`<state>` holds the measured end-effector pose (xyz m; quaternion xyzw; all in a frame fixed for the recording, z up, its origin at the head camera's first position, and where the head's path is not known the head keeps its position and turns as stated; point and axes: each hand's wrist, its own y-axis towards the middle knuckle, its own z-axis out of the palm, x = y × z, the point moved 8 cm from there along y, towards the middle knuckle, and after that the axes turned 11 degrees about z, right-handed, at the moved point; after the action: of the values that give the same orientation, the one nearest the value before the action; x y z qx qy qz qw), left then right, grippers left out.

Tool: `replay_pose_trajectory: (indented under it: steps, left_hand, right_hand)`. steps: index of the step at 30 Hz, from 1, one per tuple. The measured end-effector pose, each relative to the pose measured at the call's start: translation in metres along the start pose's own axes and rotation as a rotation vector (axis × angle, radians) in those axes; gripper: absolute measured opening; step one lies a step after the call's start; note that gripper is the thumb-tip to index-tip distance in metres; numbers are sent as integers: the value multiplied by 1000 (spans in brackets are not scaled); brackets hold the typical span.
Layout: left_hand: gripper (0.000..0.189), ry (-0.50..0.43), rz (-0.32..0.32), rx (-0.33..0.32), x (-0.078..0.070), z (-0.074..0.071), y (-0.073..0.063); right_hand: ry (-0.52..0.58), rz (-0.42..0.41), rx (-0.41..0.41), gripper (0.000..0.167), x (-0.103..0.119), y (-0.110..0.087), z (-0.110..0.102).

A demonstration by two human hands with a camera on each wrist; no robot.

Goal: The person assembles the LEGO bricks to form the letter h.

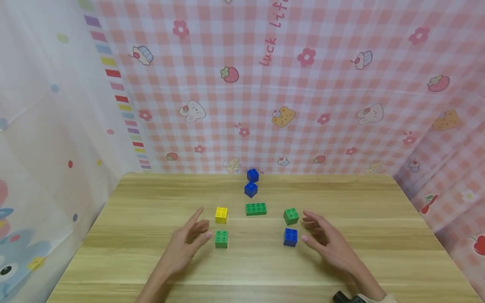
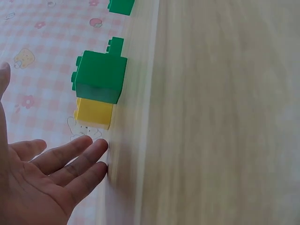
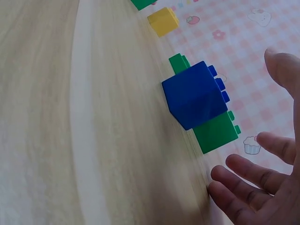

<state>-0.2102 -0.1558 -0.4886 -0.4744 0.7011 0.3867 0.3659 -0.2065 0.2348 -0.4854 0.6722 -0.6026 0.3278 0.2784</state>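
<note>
On bench (image 1: 256,269), studs up: yellow block (image 1: 221,216) and left green block (image 1: 221,240), set square, beside left hand (image 1: 185,243), fingers loosely spread; right green block (image 1: 291,217), askew, and blue block (image 1: 290,238), beside right hand (image 1: 331,246), fingers likewise; long green brick (image 1: 256,209) between, axis left-to-right.

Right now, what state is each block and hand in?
Left hand, holding nothing
Right hand, holding nothing
Yellow block, upright, separate
Left green block, upright, separate
Long green block, upright, separate
Right green block, upright, separate
Near blue block, upright, separate
Middle blue block, upright
Farthest blue block, contact with middle unclear
</note>
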Motion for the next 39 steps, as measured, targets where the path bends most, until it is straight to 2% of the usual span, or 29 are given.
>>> replay_pose_trajectory:
  steps: [5,9,17,21,29,39]
  left_hand:
    - [76,-26,16,-11,1,3,-1]
    - [75,-42,1,-14,0,6,0]
    - [74,-38,2,6,0,11,3]
    - [70,-32,-2,10,1,13,2]
    - [65,-75,-62,10,6,20,3]
    - [48,-66,-72,12,8,26,4]
  right_hand:
    - [62,-7,21,55,0,0,4]
    - [89,-5,30,52,1,2,7]
    - [96,62,51,50,4,2,15]
    - [90,72,44,49,4,1,18]
    - [73,51,8,44,5,2,22]
    - [67,67,-28,41,3,4,25]
